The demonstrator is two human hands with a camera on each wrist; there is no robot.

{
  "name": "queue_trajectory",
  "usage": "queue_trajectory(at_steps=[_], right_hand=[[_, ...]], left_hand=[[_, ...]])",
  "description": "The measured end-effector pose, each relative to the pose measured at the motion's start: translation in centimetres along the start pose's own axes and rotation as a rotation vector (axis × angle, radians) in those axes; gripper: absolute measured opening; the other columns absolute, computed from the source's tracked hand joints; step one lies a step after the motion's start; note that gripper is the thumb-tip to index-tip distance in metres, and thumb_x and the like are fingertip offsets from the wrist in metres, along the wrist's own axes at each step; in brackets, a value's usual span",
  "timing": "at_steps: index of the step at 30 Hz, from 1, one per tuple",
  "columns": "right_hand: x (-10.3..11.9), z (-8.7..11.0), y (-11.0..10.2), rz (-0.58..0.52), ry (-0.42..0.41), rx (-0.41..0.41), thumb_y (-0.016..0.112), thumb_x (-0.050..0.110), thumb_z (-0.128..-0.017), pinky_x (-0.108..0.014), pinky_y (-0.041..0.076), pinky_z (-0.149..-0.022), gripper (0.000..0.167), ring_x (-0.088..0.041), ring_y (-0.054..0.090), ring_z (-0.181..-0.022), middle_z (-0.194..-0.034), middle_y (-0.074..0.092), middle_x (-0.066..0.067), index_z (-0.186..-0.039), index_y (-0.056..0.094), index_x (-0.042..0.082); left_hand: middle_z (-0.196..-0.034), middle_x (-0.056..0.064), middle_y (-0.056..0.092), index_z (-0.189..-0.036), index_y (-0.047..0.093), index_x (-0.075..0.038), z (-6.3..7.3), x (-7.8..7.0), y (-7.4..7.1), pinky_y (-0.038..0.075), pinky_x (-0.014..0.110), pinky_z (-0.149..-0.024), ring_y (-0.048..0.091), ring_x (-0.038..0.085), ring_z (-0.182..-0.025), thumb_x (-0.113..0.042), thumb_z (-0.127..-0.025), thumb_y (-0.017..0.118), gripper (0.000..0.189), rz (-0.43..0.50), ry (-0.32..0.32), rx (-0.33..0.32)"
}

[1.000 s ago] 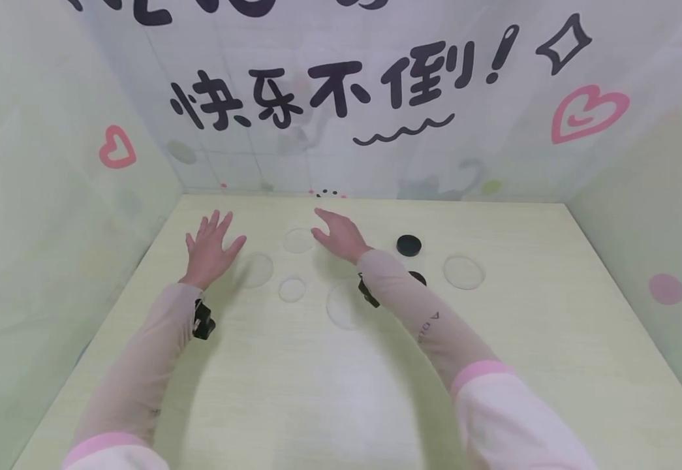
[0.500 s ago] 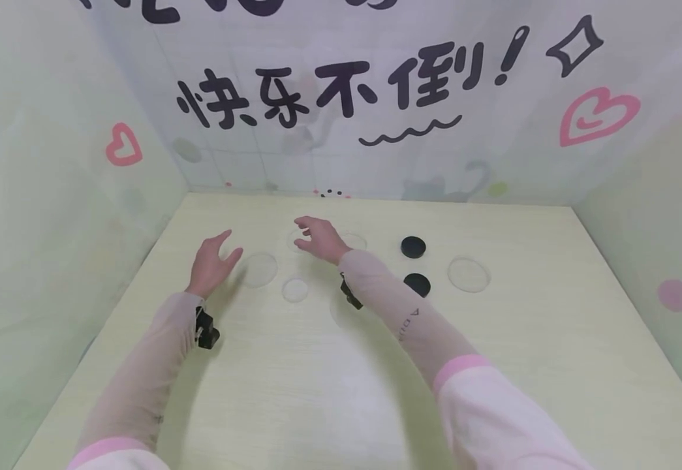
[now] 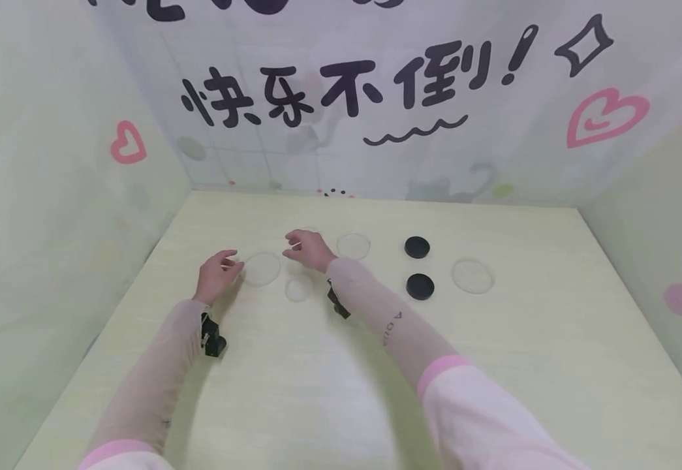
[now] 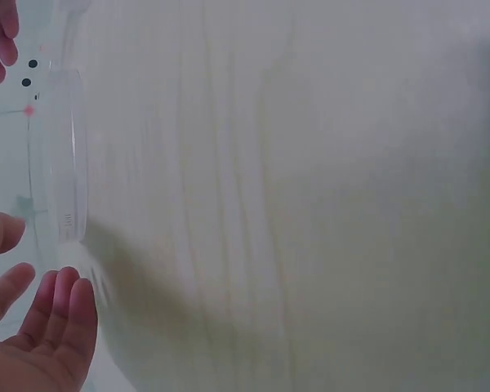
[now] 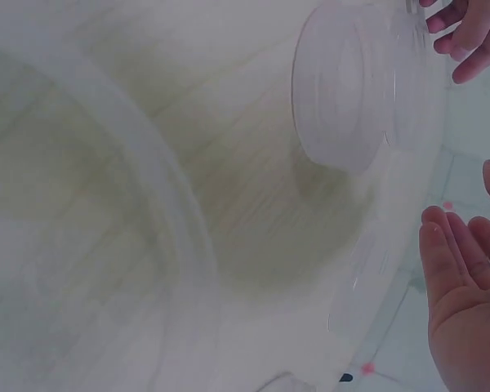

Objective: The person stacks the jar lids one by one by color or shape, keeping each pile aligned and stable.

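In the head view my left hand (image 3: 217, 277) is at the left edge of a clear, shallow round dish (image 3: 262, 269), which looks like a petri dish. Its fingers are loosely bent with a gap to the thumb. The left wrist view shows the dish (image 4: 75, 163) side-on beyond the fingertips; contact cannot be told. My right hand (image 3: 311, 250) hovers right of that dish, holding nothing, its fingers loosely bent. Behind it another clear dish (image 3: 308, 229) is mostly hidden. A smaller clear dish (image 3: 299, 288) lies in front of the right hand.
Further right lie a clear dish (image 3: 354, 246), two black discs (image 3: 417, 247) one before the other, and a larger clear dish (image 3: 472, 275). My right forearm (image 3: 376, 307) covers part of the table (image 3: 294, 398). Fabric walls (image 3: 341, 163) enclose its back and sides.
My left hand has come nearer, towards the clear dish, and its spread fingers have drawn together. My right hand has moved left, uncovering a clear dish and the nearer black disc.
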State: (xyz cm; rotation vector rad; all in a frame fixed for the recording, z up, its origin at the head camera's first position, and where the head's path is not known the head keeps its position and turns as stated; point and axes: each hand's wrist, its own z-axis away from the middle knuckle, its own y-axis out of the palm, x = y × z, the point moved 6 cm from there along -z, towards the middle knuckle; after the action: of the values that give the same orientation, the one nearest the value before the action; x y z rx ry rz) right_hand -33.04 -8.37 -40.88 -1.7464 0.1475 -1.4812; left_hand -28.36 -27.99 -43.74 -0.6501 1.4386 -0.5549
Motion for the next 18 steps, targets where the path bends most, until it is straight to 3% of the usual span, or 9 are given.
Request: queue_trajectory(at_steps=[6, 11, 14, 18], right_hand=[[-0.2, 0.0, 1.4, 0.020, 0.036, 0.076, 0.058, 0.017, -0.087, -0.022, 0.042, -0.085, 0.039, -0.019, 0.054, -0.102, -0.112, 0.057, -0.012, -0.120, 0.049, -0.002], [-0.9, -0.7, 2.2, 0.058, 0.090, 0.138, 0.058, 0.023, -0.086, -0.023, 0.042, -0.085, 0.042, -0.017, 0.054, -0.102, -0.112, 0.058, -0.010, -0.122, 0.049, 0.002], [-5.5, -4.5, 4.9, 0.066, 0.102, 0.153, 0.061, 0.031, -0.083, -0.023, 0.043, -0.083, 0.046, -0.014, 0.055, -0.099, -0.109, 0.060, -0.006, -0.121, 0.052, 0.007], [-15.4, -12.6, 10.8, 0.060, 0.070, 0.159, 0.066, 0.045, -0.075, -0.022, 0.044, -0.078, 0.050, -0.006, 0.057, -0.091, -0.100, 0.062, 0.006, -0.117, 0.055, 0.019]], left_hand=[[-0.107, 0.025, 0.052, -0.126, 0.044, 0.002, -0.1, 0.8, 0.5, 0.042, 0.043, -0.081, 0.050, 0.035, -0.099, -0.019, -0.089, 0.050, 0.043, 0.018, -0.069, 0.017], [-0.105, 0.024, 0.053, -0.125, 0.045, 0.002, -0.3, 1.0, 0.8, 0.042, 0.042, -0.080, 0.051, 0.034, -0.098, -0.019, -0.089, 0.050, 0.043, 0.022, -0.079, 0.023], [-0.104, 0.023, 0.053, -0.125, 0.045, 0.001, -0.4, 1.1, 0.9, 0.043, 0.041, -0.079, 0.051, 0.033, -0.097, -0.020, -0.089, 0.050, 0.042, 0.015, -0.079, 0.029], [-0.105, 0.022, 0.053, -0.125, 0.045, 0.000, -0.3, 1.4, 1.0, 0.043, 0.040, -0.078, 0.051, 0.032, -0.096, -0.020, -0.089, 0.049, 0.041, 0.003, -0.102, 0.033]])
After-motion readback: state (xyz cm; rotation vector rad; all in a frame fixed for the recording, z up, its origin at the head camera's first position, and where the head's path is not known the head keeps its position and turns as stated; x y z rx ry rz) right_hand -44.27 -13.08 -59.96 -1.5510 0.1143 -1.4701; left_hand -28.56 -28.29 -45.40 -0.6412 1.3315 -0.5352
